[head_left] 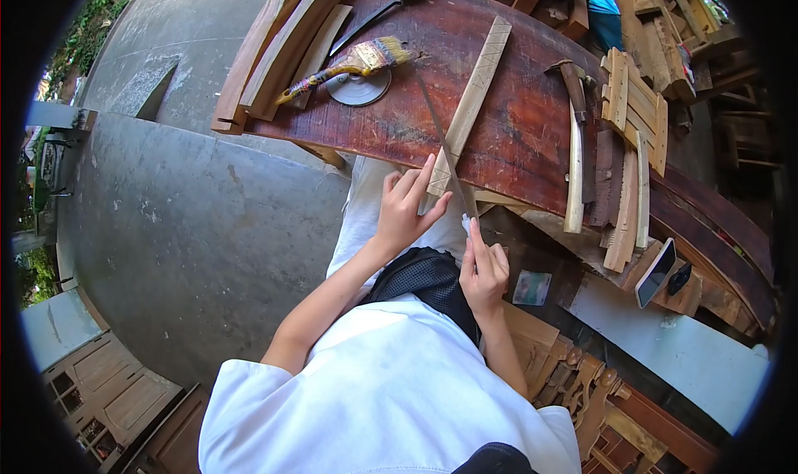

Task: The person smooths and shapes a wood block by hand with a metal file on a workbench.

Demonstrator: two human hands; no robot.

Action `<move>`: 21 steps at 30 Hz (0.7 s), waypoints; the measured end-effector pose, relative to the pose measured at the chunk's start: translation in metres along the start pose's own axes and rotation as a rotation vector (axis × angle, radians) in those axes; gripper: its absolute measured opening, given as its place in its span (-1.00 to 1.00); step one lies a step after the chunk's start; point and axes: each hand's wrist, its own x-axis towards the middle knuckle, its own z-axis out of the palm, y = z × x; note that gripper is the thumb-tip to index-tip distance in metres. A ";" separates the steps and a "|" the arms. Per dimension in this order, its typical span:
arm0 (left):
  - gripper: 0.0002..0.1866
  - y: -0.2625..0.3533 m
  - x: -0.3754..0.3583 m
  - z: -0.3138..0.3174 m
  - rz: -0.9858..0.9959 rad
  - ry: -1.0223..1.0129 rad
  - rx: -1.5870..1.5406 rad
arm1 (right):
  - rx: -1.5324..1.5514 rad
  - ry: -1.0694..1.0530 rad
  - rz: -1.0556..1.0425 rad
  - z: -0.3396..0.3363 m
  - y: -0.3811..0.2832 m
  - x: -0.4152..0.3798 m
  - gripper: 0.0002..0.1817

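Wooden strip [475, 96]: lying on tabletop [519, 129], thin blade [446, 147] crossing it
Left hand [405, 211]: sitting at near end, fingers standing apart
Right hand [484, 276]: fingers clamping white handle [466, 222]

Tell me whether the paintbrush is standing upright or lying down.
Lying down: the paintbrush stretches lengthwise along the tabletop, partly covering the round grey disc.

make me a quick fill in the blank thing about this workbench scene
1. The paintbrush lies partly over a round metallic ____.
2. In this view, the paintbrush is to the ____ of the wooden strip.
3. The hand at the white end of the long blade is the person's ____ one.
4. The person's shirt is ____.

Missing words: disc; left; right; white
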 end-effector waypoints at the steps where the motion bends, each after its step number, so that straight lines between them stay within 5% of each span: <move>1: -0.24 0.001 0.001 0.000 -0.004 0.010 -0.013 | 0.000 -0.001 -0.001 0.000 0.000 0.000 -0.52; 21: -0.24 0.010 0.005 0.002 -0.137 0.015 -0.165 | -0.049 -0.037 0.009 -0.003 -0.007 0.004 -0.41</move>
